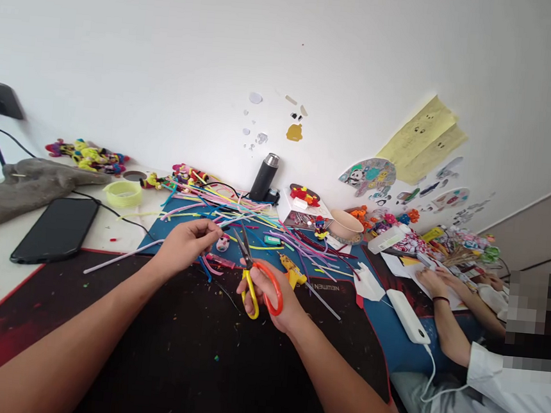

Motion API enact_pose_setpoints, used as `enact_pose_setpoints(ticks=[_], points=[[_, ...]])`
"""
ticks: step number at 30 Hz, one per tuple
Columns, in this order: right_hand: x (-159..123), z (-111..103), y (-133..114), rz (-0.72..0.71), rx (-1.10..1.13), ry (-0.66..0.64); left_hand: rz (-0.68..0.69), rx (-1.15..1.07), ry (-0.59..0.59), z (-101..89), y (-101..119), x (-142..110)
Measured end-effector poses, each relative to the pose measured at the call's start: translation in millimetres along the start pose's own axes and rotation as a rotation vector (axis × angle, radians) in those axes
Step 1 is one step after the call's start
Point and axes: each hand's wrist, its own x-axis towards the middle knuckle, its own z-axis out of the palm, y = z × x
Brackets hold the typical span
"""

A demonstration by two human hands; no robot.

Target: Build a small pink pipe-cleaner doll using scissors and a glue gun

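Note:
My left hand (pixel 187 247) is closed in a pinch, with a short blue pipe cleaner (pixel 227 226) seeming to stick out at its fingertips; the strands behind make its full shape hard to see. Scissors (pixel 250 260) with one yellow and one red handle loop are in my right hand (pixel 275 293). Their blades point up, slightly parted, just right of my left fingertips. Behind the blades sits a small white and pink round piece (pixel 223 244). A yellow glue gun (pixel 292 270) lies just beyond my right hand, partly hidden by it.
Many coloured pipe cleaners (pixel 198 209) spread across the back of the desk mat (pixel 157 344). A black flask (pixel 264 178) stands by the wall. At left are a phone (pixel 55 230) and a yellow-green coil (pixel 123 194). On the right, a white power bank (pixel 408 316) lies near a co-worker's hands (pixel 435 281).

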Motion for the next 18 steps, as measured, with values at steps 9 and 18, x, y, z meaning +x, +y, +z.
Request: enact_pose_setpoints(ticks=[9,18], points=[[8,12,4,0.013,-0.16,0.061,0.114,0.15,-0.03,2.8,8,-6],[9,14,4,0.018,-0.13,0.071,0.16,0.268,-0.044,1.9,1,-5]])
